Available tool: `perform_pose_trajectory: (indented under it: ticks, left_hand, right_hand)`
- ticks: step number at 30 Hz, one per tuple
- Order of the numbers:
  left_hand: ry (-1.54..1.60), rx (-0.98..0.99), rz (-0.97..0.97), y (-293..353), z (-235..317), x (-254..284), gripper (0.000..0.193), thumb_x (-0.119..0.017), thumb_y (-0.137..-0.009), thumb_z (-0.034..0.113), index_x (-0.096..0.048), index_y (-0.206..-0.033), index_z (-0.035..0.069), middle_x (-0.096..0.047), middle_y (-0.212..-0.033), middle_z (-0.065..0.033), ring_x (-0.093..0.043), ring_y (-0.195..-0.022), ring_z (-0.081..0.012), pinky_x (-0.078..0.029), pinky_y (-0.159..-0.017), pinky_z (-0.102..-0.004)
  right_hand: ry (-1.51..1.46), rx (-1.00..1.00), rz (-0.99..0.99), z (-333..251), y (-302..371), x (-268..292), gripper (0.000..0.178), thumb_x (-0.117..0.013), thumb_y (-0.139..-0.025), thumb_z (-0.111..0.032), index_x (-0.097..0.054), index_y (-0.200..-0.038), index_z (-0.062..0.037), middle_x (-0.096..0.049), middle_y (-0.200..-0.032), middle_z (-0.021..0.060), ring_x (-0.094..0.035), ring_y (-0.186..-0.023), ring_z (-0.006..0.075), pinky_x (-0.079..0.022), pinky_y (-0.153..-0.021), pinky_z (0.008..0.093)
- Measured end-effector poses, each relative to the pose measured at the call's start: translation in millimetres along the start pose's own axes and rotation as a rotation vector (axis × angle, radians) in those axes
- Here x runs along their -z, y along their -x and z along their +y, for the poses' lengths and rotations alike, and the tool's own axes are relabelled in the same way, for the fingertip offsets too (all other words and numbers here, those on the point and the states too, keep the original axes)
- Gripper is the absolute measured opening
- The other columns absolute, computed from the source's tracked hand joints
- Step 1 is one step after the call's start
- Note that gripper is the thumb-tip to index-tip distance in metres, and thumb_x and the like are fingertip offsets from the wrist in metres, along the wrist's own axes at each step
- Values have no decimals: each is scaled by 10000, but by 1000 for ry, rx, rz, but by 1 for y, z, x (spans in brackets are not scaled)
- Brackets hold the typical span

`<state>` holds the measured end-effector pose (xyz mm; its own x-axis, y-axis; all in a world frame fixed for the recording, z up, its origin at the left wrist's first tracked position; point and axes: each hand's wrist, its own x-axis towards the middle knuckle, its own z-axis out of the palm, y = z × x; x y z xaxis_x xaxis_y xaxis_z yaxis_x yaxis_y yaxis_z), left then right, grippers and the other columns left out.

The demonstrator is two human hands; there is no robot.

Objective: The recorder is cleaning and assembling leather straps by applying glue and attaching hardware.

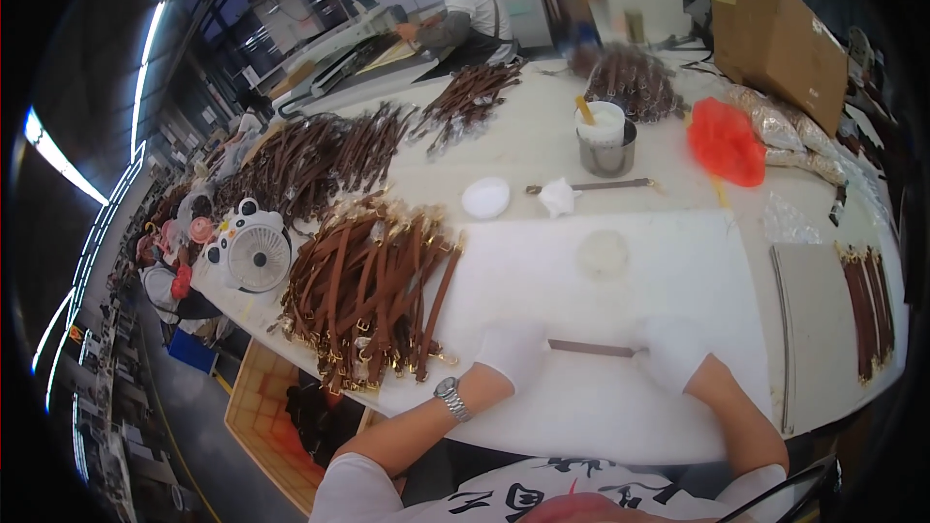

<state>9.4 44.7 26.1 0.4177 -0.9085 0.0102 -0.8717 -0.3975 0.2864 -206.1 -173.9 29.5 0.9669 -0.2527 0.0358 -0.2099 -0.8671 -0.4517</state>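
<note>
My left hand [513, 353] and my right hand [674, 353], both in white gloves, are closed on the two ends of a short brown strap [591, 349]. It is stretched level between them, just over the white work sheet [601, 407]. The glove fingers blend into the sheet, so the exact grip is hard to see. A large heap of brown straps with gold-coloured buckles [373, 291] lies to the left of my left hand. Beyond my hands, a single strap [615, 185] lies crosswise with a crumpled white cloth [558, 197] on it.
A panda-shaped fan [258, 254] stands at the table's left edge. Farther back are a round white lid [486, 198], a white tub [605, 124] in a metal pot [608, 157], and a red plastic bag [725, 142]. Several straps [864, 310] lie lined up at right. A co-worker [472, 10] sits beyond.
</note>
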Motion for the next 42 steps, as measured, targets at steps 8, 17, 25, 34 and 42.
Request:
perform_pose_trajectory:
  ticks: [8, 17, 25, 34, 42]
  left_hand:
    - [87, -155, -59, -20, 45, -24, 99, -670, -863, 100, -710, -917, 28, -726, -893, -222, -719, -872, -440, -566, -826, -536]
    - [722, 262, 281, -1, -51, 35, 128, -752, -978, 106, -726, -1086, 43, -702, -798, -34, -626, -696, -69, -519, -600, -257]
    - [379, 83, 327, 19, -62, -13, 130, -727, -990, 101, -711, -1059, -7, -765, -892, -128, -729, -803, -178, -583, -759, -308]
    - [386, 147, 317, 20, -70, -20, 130, -722, -988, 115, -709, -1036, -5, -766, -897, -166, -747, -810, -245, -587, -750, -344]
    - [420, 106, 318, 19, -66, -22, 194, -685, -998, 237, -705, -1009, 44, -727, -967, -219, -695, -922, -434, -556, -825, -521]
  right_hand:
    - [-22, -65, -18, -3, 12, 1, 155, -791, -823, -121, -743, -932, -21, -714, -938, 186, -691, -919, 398, -546, -848, 479]
    - [-74, -47, 55, -11, -4, 13, 143, -765, -826, -120, -731, -922, -19, -703, -933, 168, -686, -926, 378, -547, -849, 468]
    - [-66, -63, -48, -14, -6, 20, 216, -769, -846, -146, -751, -994, 10, -713, -975, 193, -703, -944, 377, -561, -884, 444]
    - [38, 151, -96, -88, -88, -20, 274, -756, -874, -258, -772, -1052, -51, -728, -1010, 202, -700, -985, 404, -558, -880, 512]
    - [97, 227, -44, -106, -131, -70, 249, -769, -861, -272, -786, -972, -50, -748, -976, 204, -726, -941, 408, -579, -842, 509]
